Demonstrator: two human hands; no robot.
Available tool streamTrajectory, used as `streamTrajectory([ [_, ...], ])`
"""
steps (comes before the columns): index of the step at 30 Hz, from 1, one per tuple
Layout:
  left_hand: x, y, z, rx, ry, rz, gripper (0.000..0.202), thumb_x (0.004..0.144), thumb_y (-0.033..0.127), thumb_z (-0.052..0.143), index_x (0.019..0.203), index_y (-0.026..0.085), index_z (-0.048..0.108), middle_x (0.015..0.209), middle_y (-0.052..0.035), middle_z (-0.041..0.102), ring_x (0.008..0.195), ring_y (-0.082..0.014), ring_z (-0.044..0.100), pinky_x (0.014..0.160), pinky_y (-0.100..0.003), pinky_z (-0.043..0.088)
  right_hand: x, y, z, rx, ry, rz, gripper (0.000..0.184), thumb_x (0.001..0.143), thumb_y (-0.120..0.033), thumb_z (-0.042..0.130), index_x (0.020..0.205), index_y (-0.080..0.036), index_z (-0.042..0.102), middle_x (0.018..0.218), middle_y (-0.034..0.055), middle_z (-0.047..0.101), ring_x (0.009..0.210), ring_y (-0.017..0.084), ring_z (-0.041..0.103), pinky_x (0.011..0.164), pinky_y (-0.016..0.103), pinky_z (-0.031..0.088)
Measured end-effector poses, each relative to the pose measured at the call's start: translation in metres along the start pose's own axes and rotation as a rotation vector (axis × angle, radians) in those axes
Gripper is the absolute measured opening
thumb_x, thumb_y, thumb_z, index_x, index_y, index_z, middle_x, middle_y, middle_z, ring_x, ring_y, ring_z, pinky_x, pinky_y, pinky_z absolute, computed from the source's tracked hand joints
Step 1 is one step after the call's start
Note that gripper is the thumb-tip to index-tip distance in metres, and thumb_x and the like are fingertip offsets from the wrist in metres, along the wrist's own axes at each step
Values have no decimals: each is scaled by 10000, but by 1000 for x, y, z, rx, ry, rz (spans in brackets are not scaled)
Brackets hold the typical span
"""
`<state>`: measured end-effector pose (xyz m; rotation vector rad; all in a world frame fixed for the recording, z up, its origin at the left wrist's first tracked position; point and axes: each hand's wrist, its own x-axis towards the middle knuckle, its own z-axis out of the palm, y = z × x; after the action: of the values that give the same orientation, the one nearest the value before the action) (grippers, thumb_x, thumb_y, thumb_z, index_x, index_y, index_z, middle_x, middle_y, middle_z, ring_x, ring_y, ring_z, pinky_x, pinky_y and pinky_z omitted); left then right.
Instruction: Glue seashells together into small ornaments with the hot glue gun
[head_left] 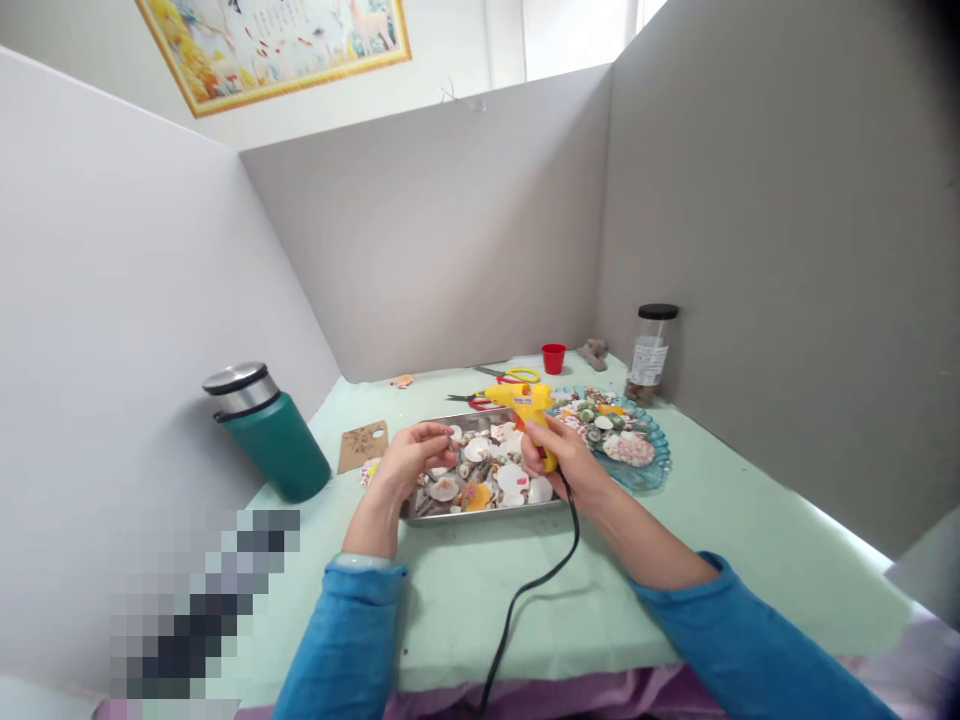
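My right hand (pixel 559 458) grips a yellow glue gun (pixel 525 405) by its handle, nozzle aimed left, its black cord (pixel 525 590) trailing toward me. My left hand (pixel 412 458) hovers over the left end of a metal tray (pixel 480 512) full of several seashells. Its fingers are pinched together on something small that I cannot make out, close to the gun's nozzle.
A blue glass plate (pixel 649 472) of shells sits right of the tray. Behind lie scissors (pixel 499 375) and a red cup (pixel 553 357). A jar (pixel 651 350) stands at the right wall, a green flask (pixel 274 440) and a brown card (pixel 362 445) at left. Grey partitions enclose the table.
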<state>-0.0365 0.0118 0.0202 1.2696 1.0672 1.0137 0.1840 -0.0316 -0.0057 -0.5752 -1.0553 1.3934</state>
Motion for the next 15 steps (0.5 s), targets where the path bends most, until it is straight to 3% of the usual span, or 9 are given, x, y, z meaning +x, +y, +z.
streamTrajectory([
  [6, -2, 4, -2, -264, -46, -23, 191, 671, 111, 702, 843, 98, 620, 709, -61, 674, 567, -125, 644, 598, -252, 550, -1, -1, -2, 82, -96, -24, 300, 826, -451, 557, 976, -192, 583, 521, -53, 427, 434, 80, 329, 440, 225, 327],
  [15, 0, 2, -6, -374, -94, -39, 216, 691, 117, 697, 901, 107, 649, 750, -65, 685, 584, -114, 642, 582, -225, 545, -8, -5, 0, -45, -215, 53, 357, 837, -476, 538, 997, -163, 601, 553, -25, 493, 457, 94, 407, 468, 242, 353],
])
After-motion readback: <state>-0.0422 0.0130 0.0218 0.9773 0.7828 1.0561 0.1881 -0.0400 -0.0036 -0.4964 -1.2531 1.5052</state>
